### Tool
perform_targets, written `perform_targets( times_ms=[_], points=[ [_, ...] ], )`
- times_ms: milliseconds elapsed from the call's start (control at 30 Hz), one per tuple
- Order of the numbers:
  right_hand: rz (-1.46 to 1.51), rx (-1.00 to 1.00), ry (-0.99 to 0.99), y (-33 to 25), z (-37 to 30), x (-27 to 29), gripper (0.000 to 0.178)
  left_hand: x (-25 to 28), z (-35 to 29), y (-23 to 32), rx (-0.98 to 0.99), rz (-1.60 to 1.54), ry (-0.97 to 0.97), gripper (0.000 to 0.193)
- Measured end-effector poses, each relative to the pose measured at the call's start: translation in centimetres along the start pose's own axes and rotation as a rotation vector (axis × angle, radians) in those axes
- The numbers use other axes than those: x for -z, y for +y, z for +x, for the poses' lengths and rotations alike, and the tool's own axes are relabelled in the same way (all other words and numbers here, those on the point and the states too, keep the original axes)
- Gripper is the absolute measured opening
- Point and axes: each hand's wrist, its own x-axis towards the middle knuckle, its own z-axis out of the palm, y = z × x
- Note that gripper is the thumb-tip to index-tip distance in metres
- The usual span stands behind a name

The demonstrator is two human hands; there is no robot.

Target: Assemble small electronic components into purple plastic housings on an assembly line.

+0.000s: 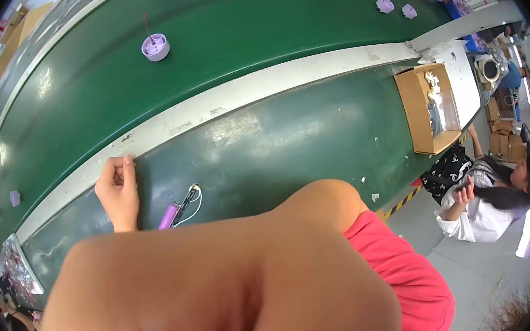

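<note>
My left hand (118, 190) rests at the edge of the white rail (214, 114), its fingers curled in and the thumb against them. Whatever it may hold is hidden. Just to its right, a slim purple-and-black tool (170, 214) with a thin white cord lies on the green worktop (313, 128), partly covered by my raised arm. Very near the camera, my right hand (162, 292) fills the lower part of the view, large and blurred, with its fingers out of sight. Bare skin of the bent arm shows beside red clothing (398, 268).
Beyond the rail runs a green conveyor belt (251, 31) carrying a round lilac part (155, 48) with an upright dark red wire, and several similar parts farther right. An open cardboard box (424, 110) sits at the right. A seated person (483, 213) is beside the worktop.
</note>
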Motion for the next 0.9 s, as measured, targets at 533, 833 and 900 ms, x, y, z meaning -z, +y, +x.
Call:
perform_targets(
  times_ms=[533,833,900],
  points=[
    [-0.037,0.02,0.05,1.2,-0.8,-0.7,0.049,-0.2,-0.2,0.0,-0.016,-0.036,-0.011,0.021],
    [0.015,0.018,0.004,3.5,0.6,-1.3,0.052,-0.5,0.0,0.1,-0.024,-0.021,0.023,0.021],
    [0.016,0.014,-0.009,4.0,1.0,-1.4,0.052,-0.8,0.2,0.4,-0.047,-0.009,0.011,0.022]
  ],
)
